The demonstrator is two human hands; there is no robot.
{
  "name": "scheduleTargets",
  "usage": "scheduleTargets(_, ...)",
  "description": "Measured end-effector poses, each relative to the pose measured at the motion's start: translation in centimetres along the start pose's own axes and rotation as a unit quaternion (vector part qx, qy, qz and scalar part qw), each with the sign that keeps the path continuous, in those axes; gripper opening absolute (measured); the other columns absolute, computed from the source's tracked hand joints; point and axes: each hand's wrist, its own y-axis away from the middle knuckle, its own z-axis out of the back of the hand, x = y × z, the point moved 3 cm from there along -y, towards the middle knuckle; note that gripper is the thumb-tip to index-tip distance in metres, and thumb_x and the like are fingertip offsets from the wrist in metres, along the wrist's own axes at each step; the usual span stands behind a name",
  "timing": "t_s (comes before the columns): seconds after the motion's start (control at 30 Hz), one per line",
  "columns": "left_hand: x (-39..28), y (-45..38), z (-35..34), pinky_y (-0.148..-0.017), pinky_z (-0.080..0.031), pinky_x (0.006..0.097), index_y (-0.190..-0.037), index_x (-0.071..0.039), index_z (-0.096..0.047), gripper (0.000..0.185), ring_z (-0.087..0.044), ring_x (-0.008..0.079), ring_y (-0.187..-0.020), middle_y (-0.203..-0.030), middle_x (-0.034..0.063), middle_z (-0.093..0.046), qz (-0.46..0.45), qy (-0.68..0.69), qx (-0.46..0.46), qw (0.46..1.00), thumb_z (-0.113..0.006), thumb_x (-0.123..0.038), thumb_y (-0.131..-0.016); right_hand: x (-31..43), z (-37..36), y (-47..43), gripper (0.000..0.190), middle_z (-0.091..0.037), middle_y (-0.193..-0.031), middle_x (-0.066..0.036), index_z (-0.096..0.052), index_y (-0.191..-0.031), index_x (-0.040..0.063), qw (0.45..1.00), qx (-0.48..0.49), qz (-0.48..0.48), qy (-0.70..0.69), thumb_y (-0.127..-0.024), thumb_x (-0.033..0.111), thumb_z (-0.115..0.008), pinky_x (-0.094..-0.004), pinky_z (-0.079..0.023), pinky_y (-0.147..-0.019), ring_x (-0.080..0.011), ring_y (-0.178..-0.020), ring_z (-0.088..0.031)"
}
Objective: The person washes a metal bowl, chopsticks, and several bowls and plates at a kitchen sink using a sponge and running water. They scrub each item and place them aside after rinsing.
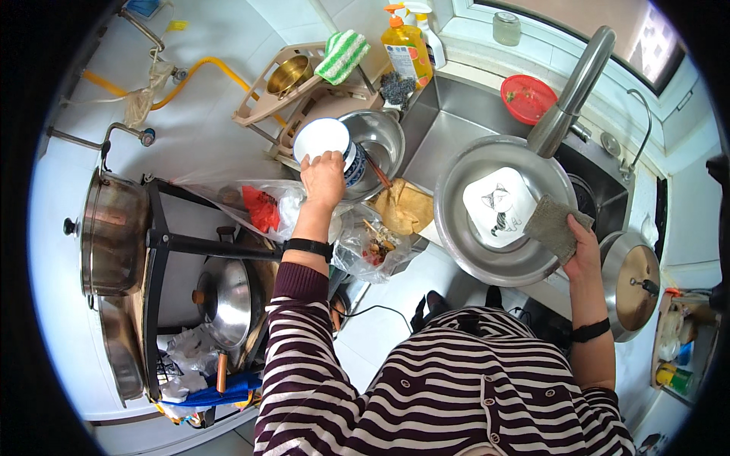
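Note:
My left hand (324, 179) grips the near rim of a white bowl (321, 138). That bowl is tilted over the edge of a stainless-steel basin (392, 128), against a blue-patterned bowl (356, 165). Brown chopsticks (376, 171) lean in the same basin. In my right hand (583, 251) is a grey-brown scouring cloth (558, 228), held above the right side of a larger steel basin (456, 239). A squarish white plate with a cat drawing (485, 199) lies inside this basin, its right edge close to the cloth.
The steel faucet (579, 91) hangs over the sink (450, 134). A red plastic basket (527, 98) holds food scraps. Between the basins lie a yellowish cloth (405, 208) and a plastic bag of scraps (373, 251). A rack with pots (114, 228) stands left, a lidded pot (630, 285) right.

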Motion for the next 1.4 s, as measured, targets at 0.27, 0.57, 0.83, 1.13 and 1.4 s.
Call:
scheduleTargets(0.27, 1.9, -0.1, -3.6, -0.084, -0.047, 0.0466, -0.091, -0.007, -0.061, 0.019, -0.064, 0.0343, -0.086, -0.093, 0.0118, -0.066, 0.034, 0.023, 0.046, 0.998, -0.060, -0.025, -0.087, -0.8, 0.4, 0.2, 0.026, -0.065, -0.108, -0.014, -0.059, -0.113, -0.002, 0.999, -0.027, 0.005, 0.018, -0.091, 0.011, -0.061, -0.0378, -0.055, -0.085, -0.0267, -0.096, -0.066)
scheduleTargets(0.57, 1.9, -0.6, -5.5, -0.078, -0.049, 0.0451, -0.093, -0.009, -0.063, 0.024, -0.067, 0.0328, -0.082, -0.094, 0.0111, -0.068, 0.058, 0.034, 0.103, 0.992, -0.057, -0.032, -0.089, 0.2, -1.1, 1.4, 0.025, -0.066, -0.106, -0.012, -0.061, -0.110, -0.002, 1.000, -0.011, 0.016, 0.024, -0.088, 0.009, -0.063, -0.0350, -0.053, -0.084, -0.0230, -0.094, -0.065)
scheduleTargets(0.83, 1.8, -0.4, -6.3, -0.081, -0.049, 0.0484, -0.101, -0.006, -0.060, 0.029, -0.065, 0.0366, -0.089, -0.103, 0.0153, -0.065, 0.059, 0.027, 0.158, 0.985, -0.050, -0.032, -0.093, 0.8, -0.1, 0.5, 0.022, -0.066, -0.104, -0.013, -0.061, -0.107, -0.004, 0.999, -0.025, 0.028, 0.023, -0.090, 0.009, -0.061, -0.0356, -0.054, -0.083, -0.0234, -0.092, -0.066)
scheduleTargets(1.13, -9.1, 0.5, 2.7, -0.070, -0.053, 0.0368, -0.112, -0.001, -0.058, 0.032, -0.066, 0.0287, -0.080, -0.097, 0.0131, -0.066, -0.002, 0.381, 0.070, 0.922, -0.062, -0.024, -0.090, 2.6, 0.8, -0.3, 0.016, -0.067, -0.099, -0.011, -0.063, -0.103, -0.002, 0.996, -0.030, 0.059, 0.057, -0.089, 0.006, -0.062, -0.0326, -0.056, -0.076, -0.0194, -0.086, -0.067)
scheduleTargets(1.4, -26.5, 6.2, 1.4, -0.074, -0.057, 0.0500, -0.125, 0.009, -0.038, 0.051, -0.056, 0.0333, -0.103, -0.119, 0.0220, -0.047, 0.378, 0.665, 0.392, 0.511, -0.061, -0.021, -0.091, 1.4, 2.4, -0.7, 0.013, -0.068, -0.093, -0.006, -0.066, -0.098, 0.000, 0.990, -0.034, 0.119, 0.072, -0.088, 0.007, -0.065, -0.0269, -0.052, -0.074, -0.0134, -0.081, -0.064)
